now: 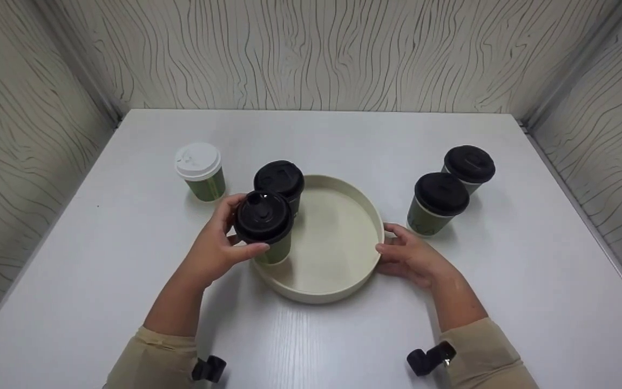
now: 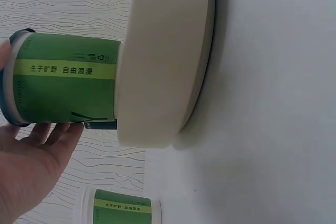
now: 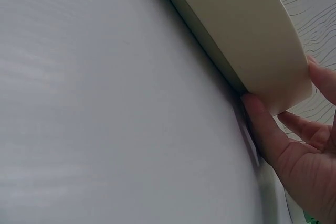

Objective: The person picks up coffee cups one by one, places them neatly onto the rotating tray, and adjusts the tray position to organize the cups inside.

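Observation:
My left hand grips a green paper coffee cup with a black lid, fingers and thumb around its upper part. That cup stands upright at the left inside edge of a round cream tray; in the left wrist view its lower end is hidden behind the tray's wall. Just behind it is a second black-lidded cup, partly covered by the first. On the opposite side, my right hand holds the tray's rim, its thumb and fingers at the wall.
A white-lidded green cup stands left of the tray. To the right, two black-lidded cups stand close together, one behind the other. Patterned panels bound the white table at the back and sides.

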`<state>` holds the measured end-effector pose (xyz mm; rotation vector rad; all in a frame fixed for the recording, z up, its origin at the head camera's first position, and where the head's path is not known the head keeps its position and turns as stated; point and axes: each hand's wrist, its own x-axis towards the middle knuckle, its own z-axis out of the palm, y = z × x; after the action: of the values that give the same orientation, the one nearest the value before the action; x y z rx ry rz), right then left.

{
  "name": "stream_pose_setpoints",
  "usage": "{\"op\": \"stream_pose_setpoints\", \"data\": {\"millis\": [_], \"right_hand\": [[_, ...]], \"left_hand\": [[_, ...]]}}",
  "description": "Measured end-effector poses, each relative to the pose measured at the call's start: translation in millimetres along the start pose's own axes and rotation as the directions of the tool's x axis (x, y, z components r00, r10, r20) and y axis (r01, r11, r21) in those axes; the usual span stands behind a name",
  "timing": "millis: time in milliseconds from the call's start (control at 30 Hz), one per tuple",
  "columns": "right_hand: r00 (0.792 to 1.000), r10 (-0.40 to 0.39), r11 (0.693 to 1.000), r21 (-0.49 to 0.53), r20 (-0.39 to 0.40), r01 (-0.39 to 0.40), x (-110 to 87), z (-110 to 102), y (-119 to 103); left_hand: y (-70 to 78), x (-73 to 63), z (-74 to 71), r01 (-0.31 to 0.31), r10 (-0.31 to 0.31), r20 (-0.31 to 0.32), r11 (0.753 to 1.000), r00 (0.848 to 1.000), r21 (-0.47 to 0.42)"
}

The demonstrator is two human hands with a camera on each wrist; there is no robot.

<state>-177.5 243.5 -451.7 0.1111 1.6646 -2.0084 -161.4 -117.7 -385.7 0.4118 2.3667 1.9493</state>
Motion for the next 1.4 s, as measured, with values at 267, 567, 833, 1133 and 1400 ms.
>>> {"op": "stream_pose_setpoints", "data": {"millis": [267, 567, 833, 1133, 1400], "right_hand": [[0.999, 0.0, 1.0, 0.002, 0.032, 0.0, 0.6, -0.4, -1.0], [1.0, 0.001, 1.0, 0.0, 0.029, -0.001, 0.9, -0.7, -1.4], [0.999, -0.004, 1.0, 0.011, 0.038, 0.004, 0.9, -0.3, -0.5], [1.0, -0.001, 1.0, -0.02, 0.027, 0.001, 1.0, -1.4, 1.0], [1.0, -0.007, 1.0, -0.025, 0.027, 0.008, 1.0, -1.4, 1.4]], "left_hand": [[-6.5, 0.8, 2.5, 0.006, -0.006, 0.026, 1.0, 1.0, 0.02], [-13.6, 4.2, 4.0, 0.01, -0.011, 0.043, 1.0, 0.999, 0.027], [-19.4, 5.0, 2.8, 0.031, -0.033, 0.064, 0.999, 0.997, 0.04], [-22.9, 4.2, 2.9, 0.043, -0.046, 0.09, 0.999, 0.995, 0.031], [-24.5, 4.8, 3.0, 0.031, -0.033, 0.103, 0.999, 0.994, 0.021]]}}
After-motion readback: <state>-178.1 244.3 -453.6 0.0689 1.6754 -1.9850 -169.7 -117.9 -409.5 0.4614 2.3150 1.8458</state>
